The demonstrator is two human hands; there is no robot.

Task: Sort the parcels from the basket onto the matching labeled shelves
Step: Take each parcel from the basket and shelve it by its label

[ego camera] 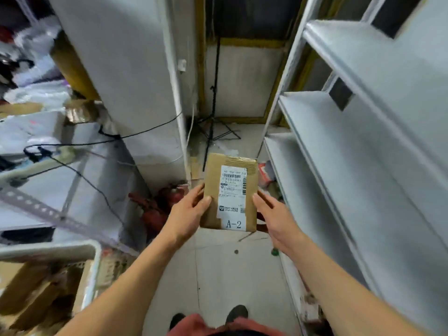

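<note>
A flat brown cardboard parcel [213, 180] with a white shipping label and a tag reading "A-2" is held up over the floor in the centre of the head view. My left hand [188, 215] grips its left edge, thumb on the front. My right hand [276, 218] grips its right edge. The white basket [93, 267] stands at the bottom left with several brown parcels inside. White metal shelves [344, 151] rise on the right, their boards bare; no shelf labels are readable.
A white pillar [135, 93] stands ahead on the left, with black cables running to a cluttered table [36, 132]. A red fire extinguisher [155, 207] lies on the floor under the parcel. A black tripod stand [213, 117] is at the back wall.
</note>
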